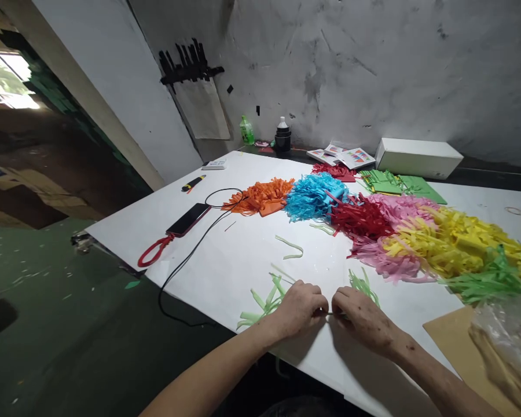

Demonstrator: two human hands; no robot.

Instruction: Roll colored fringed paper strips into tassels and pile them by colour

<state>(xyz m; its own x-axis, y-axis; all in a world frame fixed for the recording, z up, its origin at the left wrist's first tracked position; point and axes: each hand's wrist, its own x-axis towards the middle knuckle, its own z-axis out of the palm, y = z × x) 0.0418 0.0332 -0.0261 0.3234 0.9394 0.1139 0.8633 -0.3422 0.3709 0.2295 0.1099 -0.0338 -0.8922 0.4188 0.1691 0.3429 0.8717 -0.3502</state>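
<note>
Close together near the table's front edge, both my hands pinch one light green paper tassel. My left hand (303, 307) has its fingers closed on the tassel's middle, and a fan of pale green strips (264, 304) spreads out to its left. My right hand (362, 315) is closed on it just to the right, with more green strips (363, 284) showing behind the knuckles. A thin twisted bit shows between the fingertips. Loose pale green strips (293, 256) lie on the white table (226, 260) beyond my hands.
Fringed paper bundles in orange (260, 196), blue (315, 197), red (360, 219), pink (388, 260), yellow (464, 240) and green (495, 278) run across the table. A phone (189, 220) with a cable lies left. A white box (417, 157) stands at the back; a plastic bag (510, 330) lies right.
</note>
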